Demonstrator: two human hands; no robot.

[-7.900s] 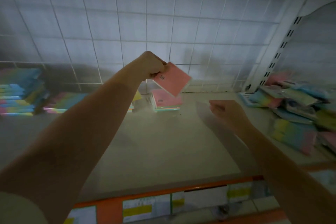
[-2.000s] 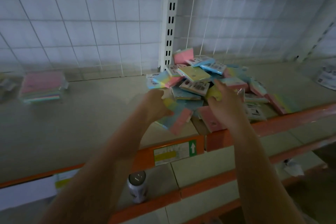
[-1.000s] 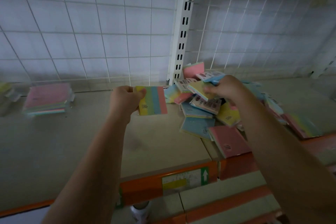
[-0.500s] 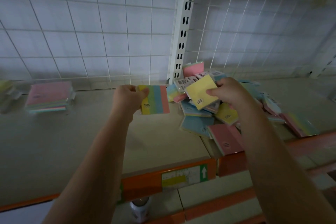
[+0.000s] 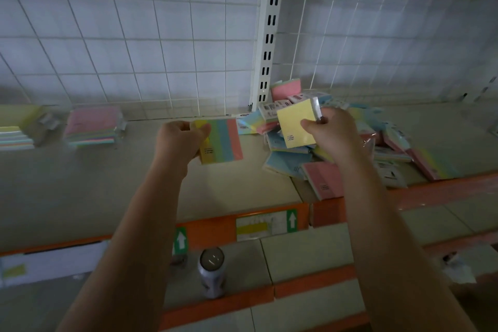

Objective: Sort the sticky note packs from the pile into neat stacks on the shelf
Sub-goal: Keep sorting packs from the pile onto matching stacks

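Observation:
My left hand [image 5: 179,140] grips a striped pack [image 5: 225,141] of yellow, green, blue and pink notes above the shelf [image 5: 80,186]. My right hand [image 5: 332,135] pinches a plain yellow pack [image 5: 295,122] by its right edge, held up over the pile [image 5: 382,151] of mixed sticky note packs. A pink pack [image 5: 323,182] lies at the pile's front edge. To the left, a neat pink-topped stack [image 5: 93,127] stands by the back grid, with a further stack [image 5: 18,131] at the far left.
A white slotted upright [image 5: 266,48] and wire grid back [image 5: 134,35] close off the rear. The orange front rail [image 5: 215,228] carries price labels. A can [image 5: 211,272] stands on the lower shelf below my arms.
My right hand has lifted the yellow pack a little higher off the pile and turned it towards me. My left hand keeps holding the striped pack in about the same place.

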